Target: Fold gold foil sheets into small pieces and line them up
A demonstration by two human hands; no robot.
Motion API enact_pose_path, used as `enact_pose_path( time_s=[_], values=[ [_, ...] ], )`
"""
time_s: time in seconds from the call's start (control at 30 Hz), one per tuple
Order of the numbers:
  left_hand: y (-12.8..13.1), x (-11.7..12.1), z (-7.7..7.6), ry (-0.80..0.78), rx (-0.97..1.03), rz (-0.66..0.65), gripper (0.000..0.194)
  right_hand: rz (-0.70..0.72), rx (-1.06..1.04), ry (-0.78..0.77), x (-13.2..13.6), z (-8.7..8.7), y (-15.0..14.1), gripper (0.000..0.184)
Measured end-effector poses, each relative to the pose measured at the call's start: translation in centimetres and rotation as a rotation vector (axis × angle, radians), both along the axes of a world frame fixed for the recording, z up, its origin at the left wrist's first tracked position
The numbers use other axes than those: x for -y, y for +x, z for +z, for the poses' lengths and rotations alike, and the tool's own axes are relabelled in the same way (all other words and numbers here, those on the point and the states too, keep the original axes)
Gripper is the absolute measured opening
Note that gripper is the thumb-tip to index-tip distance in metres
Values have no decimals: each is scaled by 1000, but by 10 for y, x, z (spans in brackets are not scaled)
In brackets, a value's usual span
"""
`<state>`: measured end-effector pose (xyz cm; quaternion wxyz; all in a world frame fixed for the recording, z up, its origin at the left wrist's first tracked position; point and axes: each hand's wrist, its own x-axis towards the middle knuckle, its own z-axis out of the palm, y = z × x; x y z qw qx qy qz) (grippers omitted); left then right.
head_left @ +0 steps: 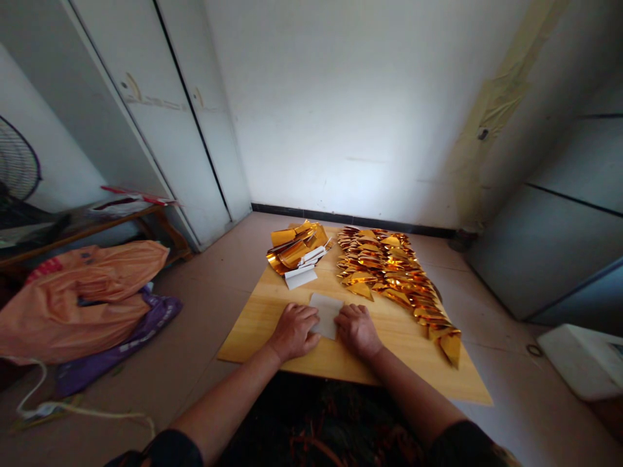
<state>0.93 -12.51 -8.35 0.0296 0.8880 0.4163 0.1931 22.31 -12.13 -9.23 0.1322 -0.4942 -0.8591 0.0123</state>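
A white-backed paper sheet (326, 311) lies flat on the wooden board (389, 353) near its front edge. My left hand (293, 331) rests on the sheet's left edge with fingers curled and pressed down. My right hand (357, 329) presses the sheet's right edge the same way. Behind the sheet sits a loose heap of gold foil sheets (296, 250), some showing white backs. To the right runs a long row of folded gold foil pieces (394, 272), reaching the board's right front.
The board lies low over a tiled floor (214, 272). An orange bag (82, 298) and a purple bag (141, 331) lie at the left by a wooden bench (97, 227). White doors and a wall stand behind. A white box (584, 360) sits at the right.
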Motion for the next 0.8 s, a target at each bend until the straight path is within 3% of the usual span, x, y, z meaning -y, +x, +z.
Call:
enact_pose_path(
  time_s=[0.23,0.37,0.53,0.8],
  values=[
    [8,-7,-2,33,-4,31,12,-175,-222,-50,-21,2,-1,21],
    [9,-13,-9,42,64,65,14,-250,-160,-98,-28,9,-9,44],
    [11,-20,-17,17,175,107,16,-278,-88,-177,-28,17,-18,53],
    [15,-25,-14,-29,150,121,10,-326,-85,-276,-37,23,-22,35]
  ],
)
